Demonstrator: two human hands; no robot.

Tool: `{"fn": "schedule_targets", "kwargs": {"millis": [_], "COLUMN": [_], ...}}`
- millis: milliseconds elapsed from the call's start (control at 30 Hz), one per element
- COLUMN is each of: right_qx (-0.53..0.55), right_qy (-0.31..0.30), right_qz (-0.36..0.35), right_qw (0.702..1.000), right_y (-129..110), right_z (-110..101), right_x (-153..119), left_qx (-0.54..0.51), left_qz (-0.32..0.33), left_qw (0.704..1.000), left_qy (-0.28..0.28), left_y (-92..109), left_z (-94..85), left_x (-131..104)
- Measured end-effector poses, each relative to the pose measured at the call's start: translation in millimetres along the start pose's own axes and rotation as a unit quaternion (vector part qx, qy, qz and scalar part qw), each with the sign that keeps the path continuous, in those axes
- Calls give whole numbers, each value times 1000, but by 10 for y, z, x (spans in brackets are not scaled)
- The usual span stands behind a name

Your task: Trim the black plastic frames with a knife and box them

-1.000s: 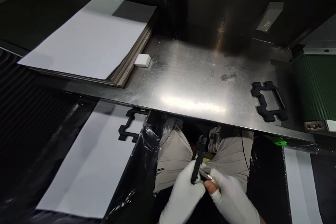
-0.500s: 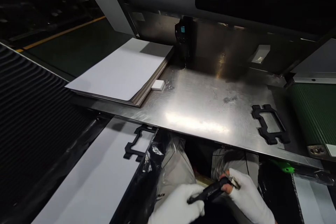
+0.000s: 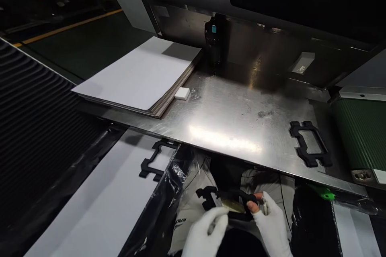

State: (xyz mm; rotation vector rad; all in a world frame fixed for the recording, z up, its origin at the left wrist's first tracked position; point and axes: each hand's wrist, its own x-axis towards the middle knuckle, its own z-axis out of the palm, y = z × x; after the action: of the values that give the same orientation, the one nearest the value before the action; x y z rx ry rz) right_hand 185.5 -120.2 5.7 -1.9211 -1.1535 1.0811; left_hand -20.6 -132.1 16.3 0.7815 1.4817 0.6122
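A black frame-shaped part (image 3: 208, 194) with notched edges is held above my lap. My right hand (image 3: 271, 223), in a white glove with bare fingertips, pinches its right end. A small shiny metal piece (image 3: 265, 205) also shows at those fingers; its kind is unclear. Just below the part's left side is my gloved left hand (image 3: 206, 231), its fingers loosely curved with a gap inside and no object visible in them. A similar black frame (image 3: 315, 148) lies on the right of the metal table. Another black frame (image 3: 147, 166) rests on the white surface at lower left.
A stack of white sheets (image 3: 141, 74) covers the left of the metal table (image 3: 223, 108), with a small white block (image 3: 182, 93) beside it. A black device (image 3: 213, 38) stands at the back. To the right runs a green belt (image 3: 362, 132); a green-handled item (image 3: 325, 193) lies below the table edge.
The black part has turned from edge-on to show its open frame shape. My left hand has let go of its end and moved slightly, while my right hand keeps hold.
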Motion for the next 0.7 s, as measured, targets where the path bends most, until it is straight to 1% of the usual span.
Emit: {"fn": "schedule_targets", "kwargs": {"millis": [33, 100, 167, 233, 300, 367, 400, 467, 500, 533, 567, 600, 633, 700], "right_qx": [9, 30, 32, 16, 12, 36, 50, 58, 47, 30, 11, -5, -19, -42], "right_qy": [-5, -17, -32, -49, -74, -91, -88, -53, -34, -27, -40, -72, -117, -217], "right_qz": [6, 21, 24, 5, -30, -69, -78, -71, -59, -44, -30, -19, -10, 1], "right_qw": [1000, 999, 999, 999, 997, 993, 992, 994, 997, 998, 999, 997, 993, 975], "right_y": [-6, -14, -7, 23, 70, 124, 149, 184, 191, 190, 181, 165, 143, 90], "right_z": [45, 135, 222, 293, 322, 281, 228, 65, -36, -139, -236, -321, -387, -453], "right_x": [-35, -115, -193, -255, -296, -320, -326, -332, -335, -340, -349, -364, -384, -441], "left_qx": [-65, -184, -244, -256, -259, -252, -242, -193, -149, -87, -13, 66, 145, 282], "left_qz": [-25, -59, -60, -34, -17, -19, -18, -15, -7, 3, 14, 22, 30, 37], "left_qw": [997, 981, 967, 966, 965, 967, 970, 981, 989, 996, 1000, 998, 989, 959], "left_qy": [-16, -34, -34, -28, -26, -29, -28, -22, -20, -19, -16, -12, -6, -4], "left_y": [-1, 27, 92, 179, 269, 337, 357, 367, 356, 336, 309, 277, 245, 194], "left_z": [54, 154, 230, 277, 292, 269, 243, 172, 136, 105, 83, 73, 74, 105], "left_x": [25, 83, 146, 205, 252, 285, 294, 294, 284, 267, 243, 212, 175, 88]}}
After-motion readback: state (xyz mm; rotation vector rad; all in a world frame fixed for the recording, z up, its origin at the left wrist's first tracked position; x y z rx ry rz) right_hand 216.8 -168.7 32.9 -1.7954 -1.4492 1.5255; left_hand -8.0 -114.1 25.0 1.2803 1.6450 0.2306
